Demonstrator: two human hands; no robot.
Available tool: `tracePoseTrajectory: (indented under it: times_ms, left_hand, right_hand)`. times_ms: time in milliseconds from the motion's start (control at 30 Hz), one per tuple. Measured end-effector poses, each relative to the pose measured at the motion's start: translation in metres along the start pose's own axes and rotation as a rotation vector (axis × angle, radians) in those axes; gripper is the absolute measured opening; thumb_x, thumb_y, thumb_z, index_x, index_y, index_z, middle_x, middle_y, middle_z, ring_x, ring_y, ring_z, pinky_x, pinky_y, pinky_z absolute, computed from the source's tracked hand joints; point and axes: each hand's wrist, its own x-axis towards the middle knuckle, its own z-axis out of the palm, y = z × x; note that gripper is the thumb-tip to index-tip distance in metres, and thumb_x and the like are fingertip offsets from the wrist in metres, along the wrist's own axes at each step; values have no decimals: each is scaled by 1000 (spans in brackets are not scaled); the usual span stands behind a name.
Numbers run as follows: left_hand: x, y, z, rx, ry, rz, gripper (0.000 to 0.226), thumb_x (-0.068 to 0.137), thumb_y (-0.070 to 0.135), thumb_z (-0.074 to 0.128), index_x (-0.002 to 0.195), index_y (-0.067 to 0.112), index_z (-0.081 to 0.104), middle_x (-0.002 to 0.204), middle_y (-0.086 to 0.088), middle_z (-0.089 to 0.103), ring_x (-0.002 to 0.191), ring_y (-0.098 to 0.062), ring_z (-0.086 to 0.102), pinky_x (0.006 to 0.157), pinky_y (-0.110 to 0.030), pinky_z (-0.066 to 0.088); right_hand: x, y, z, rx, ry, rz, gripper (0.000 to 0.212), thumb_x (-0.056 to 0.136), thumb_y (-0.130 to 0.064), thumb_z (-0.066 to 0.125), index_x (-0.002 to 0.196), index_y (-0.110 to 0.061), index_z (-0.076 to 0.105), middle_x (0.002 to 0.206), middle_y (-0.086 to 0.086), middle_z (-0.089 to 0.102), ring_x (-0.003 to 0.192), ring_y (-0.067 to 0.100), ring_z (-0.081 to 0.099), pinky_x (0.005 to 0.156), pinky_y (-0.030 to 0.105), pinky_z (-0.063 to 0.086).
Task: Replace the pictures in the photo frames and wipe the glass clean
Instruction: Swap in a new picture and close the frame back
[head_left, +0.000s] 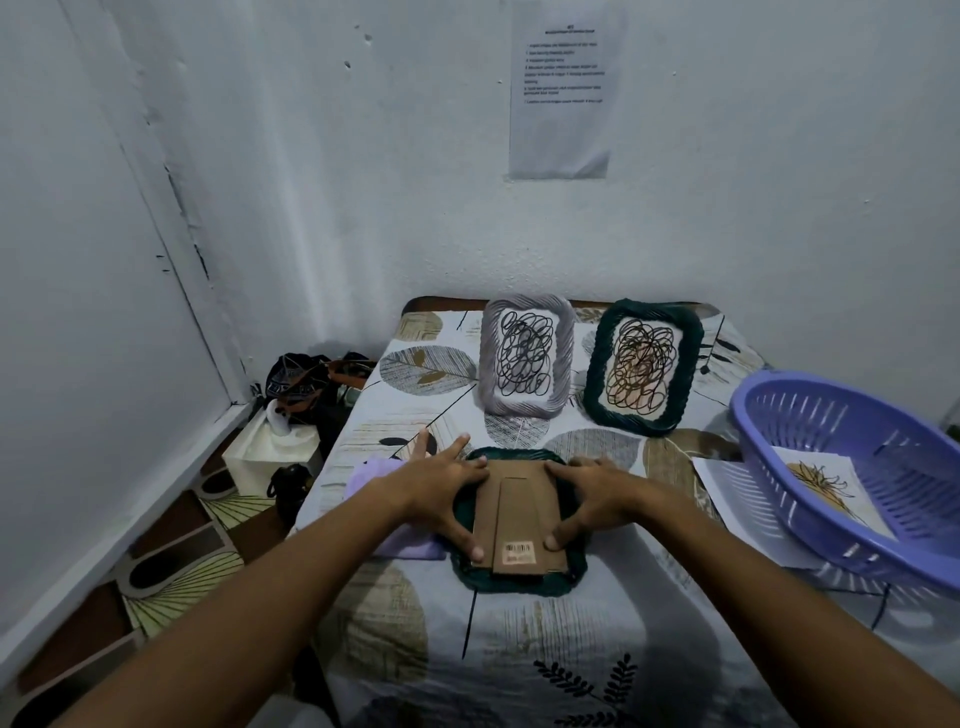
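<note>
A dark green photo frame (514, 584) lies face down on the table in front of me, its brown cardboard backing (519, 512) with a barcode sticker facing up. My left hand (441, 493) presses the backing's left edge, thumb near its lower corner. My right hand (592, 501) presses the right edge in the same way. Behind stand a grey frame (524, 358) and a second dark green frame (644, 366), both upright and holding scribble pictures. A lilac cloth (374, 480) lies under my left wrist.
A purple plastic basket (857, 467) sits tilted at the right, over paper prints (831, 493) with a plant drawing. The table wears a leaf-patterned cover (415, 379). Bags and a white box (275, 457) fill the floor at the left, by the wall.
</note>
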Motion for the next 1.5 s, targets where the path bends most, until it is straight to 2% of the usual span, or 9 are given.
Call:
tracePoseTrajectory:
  times_ms: [300,500,633,733,833,900,1100,1333,1500]
  left_hand:
    - [-1,2,-2,-32,-48,-17,117,65,73,68,153,18,15,162,-1,9,149,-21,-11,110,-67,-13]
    - [-1,5,-8,-26,-73,-24,117,62,73,71,152,17,22,162,-1,14,149,-23,-9,108,-69,-13]
    - [-1,1,-9,-140,-48,-37,110,62,71,73,149,20,30,160,1,22,149,-21,-7,103,-70,-20]
    - [3,-6,-9,-299,85,-56,81,74,60,71,142,27,44,152,2,39,149,-19,7,107,-67,-18]
    - [12,-17,-16,-332,315,-115,43,86,40,68,127,28,61,133,4,59,137,-17,36,113,-64,-2]
    - [20,-24,-21,-292,345,-133,34,89,34,65,122,27,65,128,6,62,131,-16,42,114,-62,6]
    - [38,-41,-18,-146,258,-25,26,86,37,68,112,32,71,116,11,66,124,-11,42,112,-63,5]
    - [53,-49,-18,-162,273,35,23,83,32,72,106,32,74,109,10,69,119,-10,47,115,-57,9]
    - [60,-53,-19,-143,258,75,23,82,33,73,105,31,74,108,11,69,116,-8,47,115,-53,13]
  right_hand:
    - [4,-1,0,-7,1,26,119,60,-66,76,152,-34,6,154,4,20,140,32,16,111,56,26]
    - [1,-3,0,-28,-8,26,120,60,-68,75,152,-33,7,153,4,22,139,32,17,110,56,27]
    - [3,3,0,-3,-12,2,116,61,-73,70,151,-34,9,151,2,25,138,30,22,110,53,29]
    - [2,7,-5,155,16,-53,91,73,-64,67,148,-28,29,145,3,41,129,24,41,102,39,39]
    - [7,10,-17,253,304,-53,42,88,-32,64,127,-16,57,124,6,61,105,19,60,87,33,51]
    - [16,12,-23,206,432,-21,27,89,-22,59,114,-15,67,113,7,68,94,19,64,82,36,56]
    - [42,17,-30,173,245,-131,26,84,-10,68,109,-16,71,105,2,71,91,12,64,81,25,52]
    - [58,24,-36,184,201,-166,24,79,-10,74,102,-15,74,94,-4,72,83,6,64,75,19,50]
    - [62,30,-36,217,192,-192,19,78,-11,75,95,-17,77,87,-7,73,75,-2,63,66,8,45]
